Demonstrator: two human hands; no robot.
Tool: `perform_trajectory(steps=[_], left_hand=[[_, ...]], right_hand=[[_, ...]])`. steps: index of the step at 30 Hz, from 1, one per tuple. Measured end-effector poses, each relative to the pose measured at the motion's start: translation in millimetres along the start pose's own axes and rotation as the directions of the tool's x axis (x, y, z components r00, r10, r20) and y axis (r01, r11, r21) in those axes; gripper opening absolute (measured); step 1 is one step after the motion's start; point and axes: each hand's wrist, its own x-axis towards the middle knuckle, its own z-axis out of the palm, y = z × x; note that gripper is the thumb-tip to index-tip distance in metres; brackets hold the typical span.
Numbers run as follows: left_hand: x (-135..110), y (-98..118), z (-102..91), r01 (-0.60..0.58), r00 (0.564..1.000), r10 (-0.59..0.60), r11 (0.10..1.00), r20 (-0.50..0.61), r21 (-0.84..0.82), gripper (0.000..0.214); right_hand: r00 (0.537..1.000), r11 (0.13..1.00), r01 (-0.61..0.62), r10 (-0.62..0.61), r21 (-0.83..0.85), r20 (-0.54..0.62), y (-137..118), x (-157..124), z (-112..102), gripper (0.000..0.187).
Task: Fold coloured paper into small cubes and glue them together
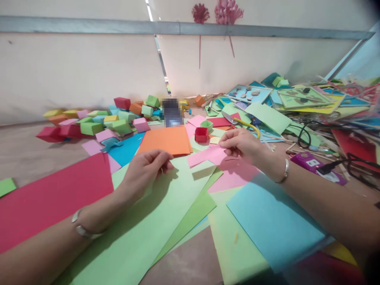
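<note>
Between the thumb and fingers of my right hand (242, 144) is a pink paper strip (203, 156), held a little above the sheets; its shadow falls on the paper below. My left hand (150, 166) hovers over a large light green sheet (160, 198), its fingers curled in against the thumb. Whatever those fingers hold, if anything, is hidden. Just beyond the strip stand a small red paper box (201, 135) and a small green one (207, 125). Folded orange paper (164, 140) lies past my left hand, and a pink sheet (234, 172) is under my right.
Many coloured paper boxes (92, 128) are heaped at the back left. Yellow-handled scissors (243, 122) lie behind my right hand. A purple power strip (319, 168) with cables is at the right. Red (59, 194) and blue (276, 217) sheets flank the green one.
</note>
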Motion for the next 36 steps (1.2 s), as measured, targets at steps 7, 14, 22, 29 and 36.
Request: perform_trajectory(steps=[7, 14, 22, 29, 36], left_hand=[[-15.5, -8.3, 5.0, -0.377, 0.924, 0.358, 0.913, 0.138, 0.158, 0.051], [-16.0, -12.2, 8.1, -0.319, 0.946, 0.305, 0.935, 0.106, 0.156, 0.025], [-8.0, -16.6, 7.7, -0.373, 0.928, 0.369, 0.925, 0.059, 0.079, 0.014], [-8.7, -10.1, 4.0, -0.300, 0.954, 0.291, 0.938, 0.078, 0.172, 0.021], [-7.4, -14.1, 6.2, -0.327, 0.944, 0.300, 0.909, 0.138, 0.258, 0.028]], right_hand=[[0.986, 1.000, -0.006, 0.007, -0.004, 0.165, 11.8, -14.7, 20.6, 0.014], [0.952, 0.992, 0.048, -0.011, -0.113, 0.307, 20.6, -13.3, 23.1, 0.018], [0.951, 0.884, 0.286, -0.215, -0.369, 0.222, 21.6, -15.5, 24.4, 0.011], [0.810, 0.672, 0.582, -0.436, -0.458, 0.392, 24.4, -13.1, 19.6, 0.028], [0.862, 0.666, 0.507, -0.399, -0.547, 0.313, 21.7, -15.3, 20.8, 0.020]])
